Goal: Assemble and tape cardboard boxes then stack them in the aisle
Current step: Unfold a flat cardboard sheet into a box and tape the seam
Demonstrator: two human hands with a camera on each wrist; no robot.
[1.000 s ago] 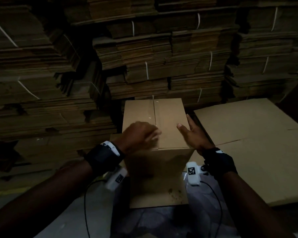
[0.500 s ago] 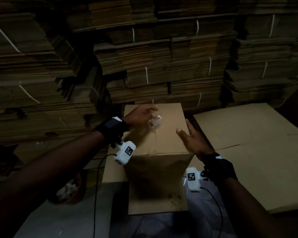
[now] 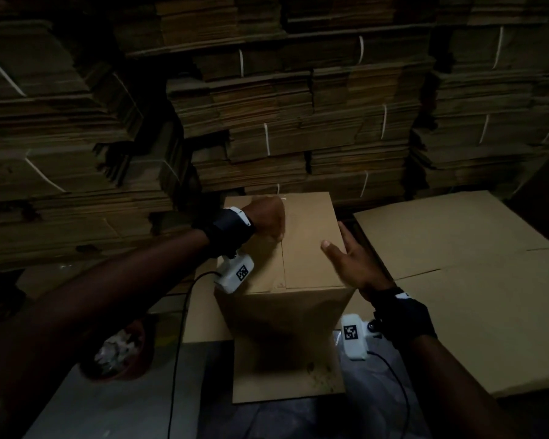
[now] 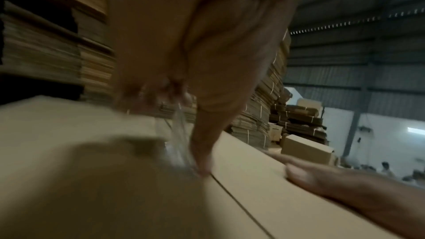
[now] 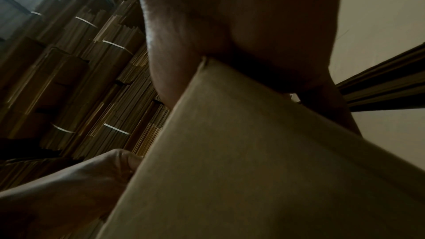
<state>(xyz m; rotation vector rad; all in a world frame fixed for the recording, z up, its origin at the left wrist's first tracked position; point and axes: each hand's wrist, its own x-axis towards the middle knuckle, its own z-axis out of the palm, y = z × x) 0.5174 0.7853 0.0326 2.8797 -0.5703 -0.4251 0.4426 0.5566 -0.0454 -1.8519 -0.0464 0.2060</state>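
A tall brown cardboard box [image 3: 308,242] stands upright in front of me, its top flaps closed along a middle seam [image 3: 282,264]. My left hand [image 3: 267,220] is at the far end of that seam. In the left wrist view it pinches a strip of clear tape [image 4: 179,139], and the thumb [image 4: 202,155] presses down on the seam. My right hand [image 3: 352,261] lies open and flat on the right edge of the box top, with the thumb on top. The right wrist view shows the palm [image 5: 241,24] against the box corner [image 5: 230,170].
Bundled stacks of flat cardboard [image 3: 298,122] wall off the back and left. A pile of flat sheets [image 3: 457,264] lies close on the right. A brown tape roll [image 3: 118,353] sits under my left forearm. The box stands on a flat sheet [image 3: 286,384].
My left hand has run from the near end of the box top to its far end along the seam, carrying clear tape. The right hand has stayed on the right edge.
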